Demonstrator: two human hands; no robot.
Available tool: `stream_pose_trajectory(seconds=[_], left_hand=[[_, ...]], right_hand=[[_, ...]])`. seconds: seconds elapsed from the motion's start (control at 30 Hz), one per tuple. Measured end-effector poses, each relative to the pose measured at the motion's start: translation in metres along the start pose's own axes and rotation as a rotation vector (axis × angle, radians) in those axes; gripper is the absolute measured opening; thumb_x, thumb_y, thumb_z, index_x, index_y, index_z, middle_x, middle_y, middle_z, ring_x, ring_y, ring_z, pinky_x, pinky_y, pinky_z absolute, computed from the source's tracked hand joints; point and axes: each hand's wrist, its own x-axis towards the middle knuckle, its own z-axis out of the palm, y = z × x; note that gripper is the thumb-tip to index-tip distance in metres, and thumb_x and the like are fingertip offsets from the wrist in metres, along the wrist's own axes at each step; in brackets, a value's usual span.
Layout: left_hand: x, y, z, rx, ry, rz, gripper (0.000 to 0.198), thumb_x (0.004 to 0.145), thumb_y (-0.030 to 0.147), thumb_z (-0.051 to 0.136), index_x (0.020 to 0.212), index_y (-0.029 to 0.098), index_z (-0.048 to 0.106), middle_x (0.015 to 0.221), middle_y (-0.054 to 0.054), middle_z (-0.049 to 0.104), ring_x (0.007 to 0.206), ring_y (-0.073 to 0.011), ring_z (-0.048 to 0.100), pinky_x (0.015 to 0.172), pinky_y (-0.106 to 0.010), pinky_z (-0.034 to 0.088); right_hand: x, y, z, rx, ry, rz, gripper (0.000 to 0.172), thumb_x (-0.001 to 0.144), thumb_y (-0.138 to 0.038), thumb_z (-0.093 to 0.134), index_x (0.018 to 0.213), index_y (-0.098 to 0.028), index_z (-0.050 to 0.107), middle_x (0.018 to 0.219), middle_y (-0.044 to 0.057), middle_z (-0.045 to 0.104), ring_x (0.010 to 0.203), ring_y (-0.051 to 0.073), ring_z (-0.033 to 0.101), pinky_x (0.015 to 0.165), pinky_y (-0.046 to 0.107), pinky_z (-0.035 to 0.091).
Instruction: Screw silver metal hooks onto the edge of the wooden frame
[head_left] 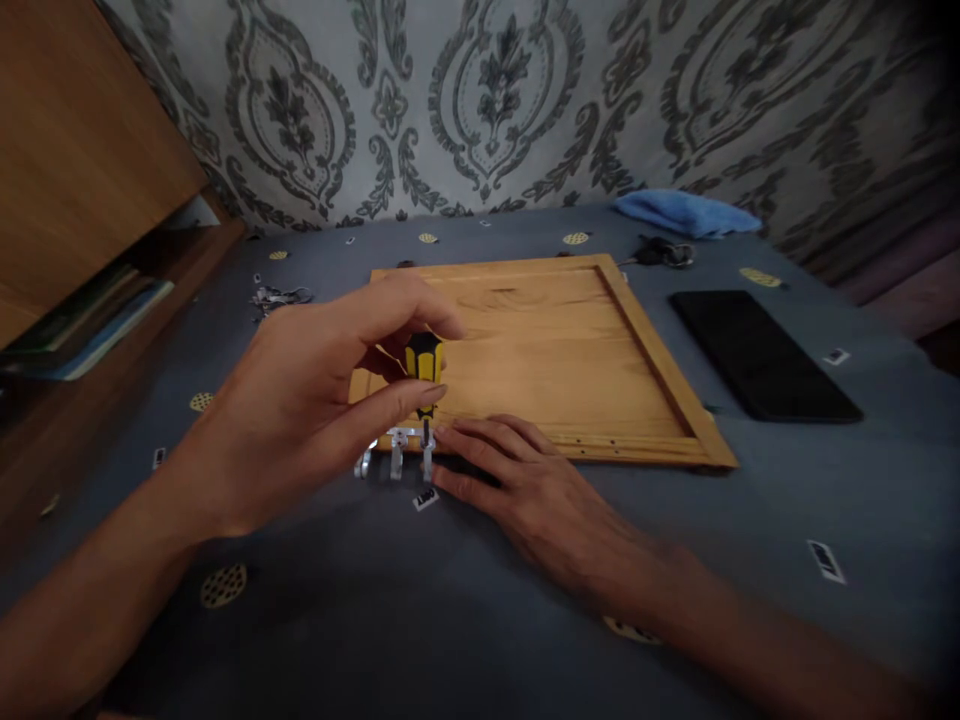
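Observation:
My left hand (300, 400) grips a short yellow-and-black screwdriver (425, 362) between thumb and fingers. The screwdriver stands upright, its shaft pointing down at a metal hook rail (400, 440) on the near edge of a framed wooden panel (555, 340). Several silver hooks of the rail hang over that edge. Fingers stretched out, my right hand (517, 475) lies on the panel's near edge, with its fingertips close against the rightmost hook. The far left part of the panel is hidden behind my left hand.
Small metal pieces (279, 298) lie left of the panel. To its right is a black phone-like slab (761, 355); behind are a dark object with metal rings (664, 252) and a blue cloth (686, 213). A wooden cabinet (97, 130) stands at the left.

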Motion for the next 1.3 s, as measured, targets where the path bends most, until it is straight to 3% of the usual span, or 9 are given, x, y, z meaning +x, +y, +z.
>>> stream_pose_trajectory(seconds=[0.33, 0.67, 1.3], left_hand=[[0.001, 0.006, -0.011, -0.052, 0.078, 0.028, 0.018, 0.090, 0.018, 0.068, 0.107, 0.023, 0.069, 0.104, -0.001, 0.072, 0.095, -0.0181, 0.070, 0.080, -0.026, 0.063], [0.001, 0.001, -0.003, -0.041, 0.003, 0.009, 0.020, 0.090, 0.018, 0.064, 0.106, 0.028, 0.068, 0.105, 0.002, 0.072, 0.090, -0.0163, 0.072, 0.080, -0.025, 0.062], [0.003, -0.003, -0.005, 0.134, -0.069, 0.146, 0.018, 0.097, 0.019, 0.060, 0.114, 0.019, 0.064, 0.105, 0.000, 0.075, 0.082, -0.0110, 0.072, 0.074, -0.019, 0.057]], right_hand=[[0.001, 0.000, -0.002, -0.010, -0.020, 0.007, 0.044, 0.094, -0.008, 0.060, 0.134, -0.025, 0.064, 0.142, 0.009, 0.064, 0.134, 0.026, 0.055, 0.109, 0.051, 0.046], [0.001, -0.001, -0.003, -0.008, 0.011, 0.006, 0.039, 0.095, -0.011, 0.061, 0.131, -0.022, 0.067, 0.141, 0.010, 0.065, 0.132, 0.028, 0.055, 0.109, 0.050, 0.046], [0.000, 0.001, 0.001, -0.008, 0.026, -0.006, 0.037, 0.096, -0.011, 0.059, 0.131, -0.022, 0.067, 0.141, 0.010, 0.065, 0.131, 0.027, 0.054, 0.108, 0.049, 0.046]])
